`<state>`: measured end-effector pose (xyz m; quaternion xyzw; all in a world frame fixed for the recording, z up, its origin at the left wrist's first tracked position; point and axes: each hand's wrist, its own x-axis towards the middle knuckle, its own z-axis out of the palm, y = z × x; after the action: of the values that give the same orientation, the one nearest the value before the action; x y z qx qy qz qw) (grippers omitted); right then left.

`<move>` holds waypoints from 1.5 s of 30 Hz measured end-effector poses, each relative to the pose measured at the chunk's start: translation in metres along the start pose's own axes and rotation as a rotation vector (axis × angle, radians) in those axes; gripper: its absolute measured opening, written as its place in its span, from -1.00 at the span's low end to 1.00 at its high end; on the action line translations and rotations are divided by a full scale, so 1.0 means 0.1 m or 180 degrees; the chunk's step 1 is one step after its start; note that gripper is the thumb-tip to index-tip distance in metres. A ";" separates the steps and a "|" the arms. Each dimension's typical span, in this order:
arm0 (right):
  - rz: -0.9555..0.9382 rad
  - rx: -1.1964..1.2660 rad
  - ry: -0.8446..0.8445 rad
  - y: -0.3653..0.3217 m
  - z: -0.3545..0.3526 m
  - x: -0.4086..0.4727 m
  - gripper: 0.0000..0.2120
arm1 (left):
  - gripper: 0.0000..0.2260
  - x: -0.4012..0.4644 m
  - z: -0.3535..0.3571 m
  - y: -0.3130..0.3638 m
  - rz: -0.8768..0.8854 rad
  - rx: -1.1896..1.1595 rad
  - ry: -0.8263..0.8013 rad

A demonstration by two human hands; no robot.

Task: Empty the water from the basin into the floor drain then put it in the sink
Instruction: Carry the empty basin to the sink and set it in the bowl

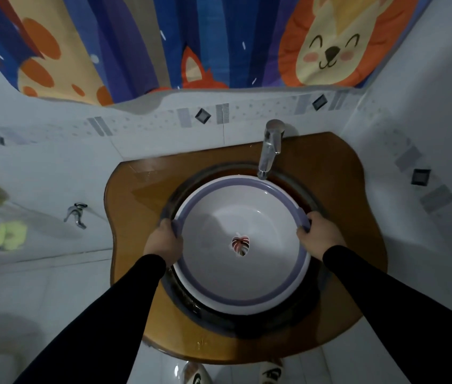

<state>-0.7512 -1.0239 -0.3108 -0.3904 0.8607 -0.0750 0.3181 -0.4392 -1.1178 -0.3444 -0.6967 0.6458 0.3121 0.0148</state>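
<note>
A round white basin point(219, 275) with a lavender rim and a leaf picture on its bottom sits inside the dark round sink point(236, 324) set in an amber counter. No water shows in the basin. My left hand point(165, 241) grips the basin's left rim. On the opposite side my right hand point(317, 234) grips the right rim. Both arms wear black sleeves.
A chrome faucet point(270, 146) hangs over the basin's far edge. The amber counter point(133, 217) is glossy and wet-looking. A wall tap point(76, 214) sticks out at left beside yellow-green cloths point(10, 235). A colourful animal curtain point(191, 42) hangs behind. Two slippers point(195, 375) show below the counter.
</note>
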 end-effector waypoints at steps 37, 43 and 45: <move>-0.0282 -0.0620 0.0401 0.16 0.27 0.45 -0.59 | -0.87 0.31 0.21 -0.03 -0.0068 0.0896 -0.0105; -0.0290 -0.0732 0.0370 0.16 0.24 0.42 -0.54 | -0.88 0.31 0.24 -0.02 -0.0056 0.0943 -0.0124; -0.0246 -0.0752 0.0356 0.15 0.25 0.41 -0.54 | -0.90 0.29 0.24 -0.03 -0.0034 0.0992 -0.0168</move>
<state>-0.7661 -1.0399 -0.3560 -0.4532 0.8642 -0.0069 0.2184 -0.4477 -1.1331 -0.3783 -0.6809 0.6821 0.2262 0.1413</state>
